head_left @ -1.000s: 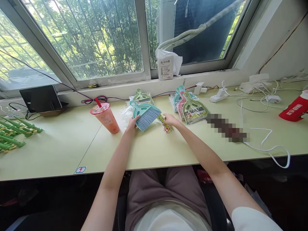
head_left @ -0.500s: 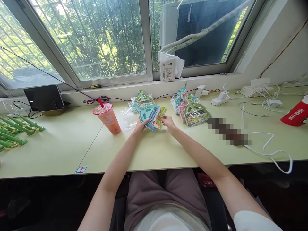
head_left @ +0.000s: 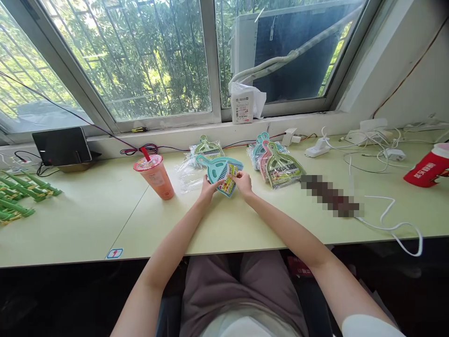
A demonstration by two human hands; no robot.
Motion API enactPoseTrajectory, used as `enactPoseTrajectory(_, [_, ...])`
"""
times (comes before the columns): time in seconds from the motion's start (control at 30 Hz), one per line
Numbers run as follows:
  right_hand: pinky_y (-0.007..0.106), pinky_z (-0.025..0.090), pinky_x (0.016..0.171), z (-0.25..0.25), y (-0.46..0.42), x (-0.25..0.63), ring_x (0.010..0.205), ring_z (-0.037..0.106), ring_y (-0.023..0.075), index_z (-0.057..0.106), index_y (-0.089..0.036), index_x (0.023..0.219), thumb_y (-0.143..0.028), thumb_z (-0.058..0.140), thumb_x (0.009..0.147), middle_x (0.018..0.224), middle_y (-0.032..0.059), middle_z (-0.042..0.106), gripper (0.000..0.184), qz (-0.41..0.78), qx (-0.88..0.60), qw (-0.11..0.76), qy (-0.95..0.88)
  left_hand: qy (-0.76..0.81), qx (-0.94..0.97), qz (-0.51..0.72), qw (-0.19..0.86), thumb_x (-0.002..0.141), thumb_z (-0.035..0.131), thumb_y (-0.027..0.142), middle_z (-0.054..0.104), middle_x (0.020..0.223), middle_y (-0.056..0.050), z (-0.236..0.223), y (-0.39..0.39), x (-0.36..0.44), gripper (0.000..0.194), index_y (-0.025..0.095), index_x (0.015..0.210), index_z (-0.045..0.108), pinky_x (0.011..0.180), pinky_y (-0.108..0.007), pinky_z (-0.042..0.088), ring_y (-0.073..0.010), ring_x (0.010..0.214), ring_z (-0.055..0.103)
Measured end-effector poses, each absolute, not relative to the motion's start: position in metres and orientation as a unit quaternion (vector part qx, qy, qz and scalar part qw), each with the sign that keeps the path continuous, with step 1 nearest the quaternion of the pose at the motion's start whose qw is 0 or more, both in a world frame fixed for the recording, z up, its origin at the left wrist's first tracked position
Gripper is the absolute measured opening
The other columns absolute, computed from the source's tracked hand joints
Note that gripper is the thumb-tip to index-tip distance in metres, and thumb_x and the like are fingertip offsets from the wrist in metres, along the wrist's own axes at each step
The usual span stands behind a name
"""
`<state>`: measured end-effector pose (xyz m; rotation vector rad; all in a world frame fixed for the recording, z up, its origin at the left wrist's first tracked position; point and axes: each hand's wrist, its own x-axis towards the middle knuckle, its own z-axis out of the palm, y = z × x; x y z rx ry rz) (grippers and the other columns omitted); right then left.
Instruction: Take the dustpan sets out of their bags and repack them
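My left hand (head_left: 207, 188) grips the lower edge of a small teal brush (head_left: 216, 169) held over the pale green table (head_left: 84, 215). My right hand (head_left: 241, 182) pinches a colourful printed card (head_left: 228, 184) against the brush bristles. Both hands are closed, thumbs on top. Just beyond the brush lies a green mini dustpan in a clear bag (head_left: 207, 149), with empty clear bags (head_left: 189, 175) to its left. To the right of my right hand sits a pile of bagged dustpan sets (head_left: 278, 164) in teal, pink and green.
A pink drink cup with a red straw (head_left: 156, 176) stands left of my hands. Green plastic pieces (head_left: 21, 192) and a dark tablet (head_left: 61, 146) are at far left. White cables and chargers (head_left: 372, 145) and a red can (head_left: 426, 167) lie at right. A white packet (head_left: 243, 104) is on the sill.
My right hand picked the printed card up from the table and brought it onto the brush bristles. The brush has tipped lower and my hands have come closer together.
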<state>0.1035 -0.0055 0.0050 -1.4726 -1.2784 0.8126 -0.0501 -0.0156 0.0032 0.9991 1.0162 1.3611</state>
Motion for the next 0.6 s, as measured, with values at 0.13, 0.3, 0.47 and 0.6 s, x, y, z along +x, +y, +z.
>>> enactPoseTrajectory(0.13, [0.028, 0.047, 0.067, 0.004, -0.0064, 0.1015, 0.08, 0.064, 0.0202, 0.057, -0.023, 0.075, -0.055, 0.063, 0.076, 0.087, 0.0037, 0.071, 0.033, 0.332, -0.623, 0.473, -0.528, 0.444, 0.448, 0.572, 0.524, 0.048, 0.089, 0.02, 0.066, 0.108, -0.006, 0.0037, -0.0161, -0.0498, 0.074, 0.023, 0.107, 0.046, 0.081, -0.039, 0.055, -0.027, 0.103, 0.065])
enactPoseTrajectory(0.3, [0.029, 0.051, 0.08, 0.0046, -0.0079, 0.0977, 0.097, 0.063, 0.0203, 0.048, -0.023, 0.116, -0.042, 0.064, 0.078, 0.116, 0.0092, 0.063, 0.046, 0.351, -0.604, 0.51, -0.502, 0.456, 0.44, 0.58, 0.512, 0.05, 0.087, 0.022, 0.065, 0.105, -0.006, 0.0038, -0.0126, -0.0548, 0.069, 0.023, 0.105, 0.045, 0.078, -0.038, 0.056, -0.027, 0.1, 0.066])
enactPoseTrajectory(0.47, [0.031, 0.05, 0.094, 0.0055, -0.005, 0.097, 0.114, 0.058, 0.0213, 0.032, -0.021, 0.136, -0.033, 0.062, 0.081, 0.141, 0.0171, 0.043, 0.064, 0.392, -0.586, 0.568, -0.425, 0.442, 0.426, 0.588, 0.526, 0.052, 0.087, 0.02, 0.065, 0.109, -0.007, 0.0045, -0.0129, -0.0579, 0.069, 0.023, 0.107, 0.046, 0.081, -0.039, 0.056, -0.0264, 0.1, 0.066])
enactPoseTrajectory(0.6, [0.032, 0.054, 0.09, 0.0036, -0.0006, 0.0981, 0.101, 0.067, 0.0177, 0.023, -0.021, 0.142, -0.026, 0.057, 0.087, 0.121, 0.0116, 0.063, 0.065, 0.576, -0.499, 0.539, -0.358, 0.447, 0.412, 0.593, 0.528, 0.051, 0.087, 0.017, 0.066, 0.106, -0.006, 0.0058, -0.0134, -0.058, 0.069, 0.022, 0.106, 0.046, 0.081, -0.039, 0.056, -0.0253, 0.098, 0.067])
